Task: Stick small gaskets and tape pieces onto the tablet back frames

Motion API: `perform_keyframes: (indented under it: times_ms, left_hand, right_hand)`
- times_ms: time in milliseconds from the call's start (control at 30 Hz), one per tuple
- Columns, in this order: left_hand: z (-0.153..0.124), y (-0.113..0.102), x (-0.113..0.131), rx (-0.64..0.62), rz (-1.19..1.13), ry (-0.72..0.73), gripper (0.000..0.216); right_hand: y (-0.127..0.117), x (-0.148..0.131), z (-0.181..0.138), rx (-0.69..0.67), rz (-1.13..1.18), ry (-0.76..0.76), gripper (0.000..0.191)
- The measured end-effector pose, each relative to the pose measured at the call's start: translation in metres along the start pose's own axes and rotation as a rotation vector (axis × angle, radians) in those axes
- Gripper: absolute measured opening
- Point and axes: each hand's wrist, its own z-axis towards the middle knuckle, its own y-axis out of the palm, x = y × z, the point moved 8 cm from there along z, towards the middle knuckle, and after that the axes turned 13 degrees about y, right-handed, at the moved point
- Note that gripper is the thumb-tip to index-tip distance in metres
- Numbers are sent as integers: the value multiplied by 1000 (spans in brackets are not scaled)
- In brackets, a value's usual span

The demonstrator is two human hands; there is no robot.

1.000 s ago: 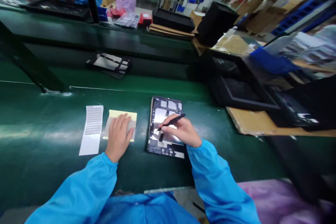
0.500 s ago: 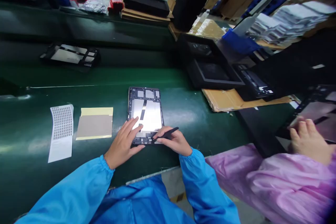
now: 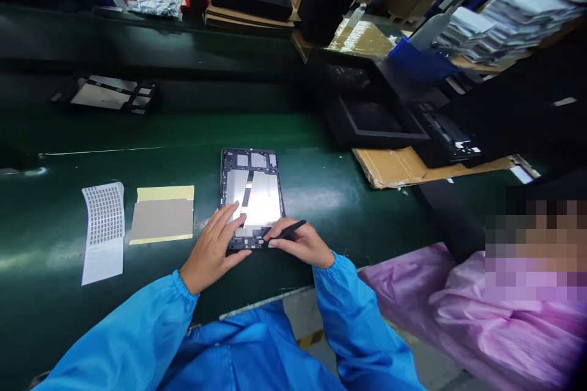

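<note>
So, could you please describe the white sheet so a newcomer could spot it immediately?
On the green table, look left past the left hand and the yellow-edged sheet. The white sheet lies beyond; unlike its neighbour, it bears rows of small dark rectangles.

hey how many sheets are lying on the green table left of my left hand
2. The white label sheet lies farther left; the grey, yellow-edged sheet lies between it and the opened device by your left hand. More could be hidden beneath either.
</note>
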Motion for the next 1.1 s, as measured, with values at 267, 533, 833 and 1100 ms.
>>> perform_keyframes:
  times_ms: [267, 533, 833, 1100]
  left_hand:
    - [-1, 1, 0, 3, -5, 1, 65]
    - [-1, 2, -1, 9, -11, -1, 68]
    - [-1, 2, 0, 8, -12, 0, 67]
    - [-1, 3, -1, 6, -17, -7, 66]
  right_hand:
    - [1, -6, 4, -49, -78, -34, 12]
    - [2, -8, 6, -81, -137, -31, 15]
    - [4, -11, 8, -100, -173, -48, 12]
    - [4, -12, 2, -81, -128, -91, 8]
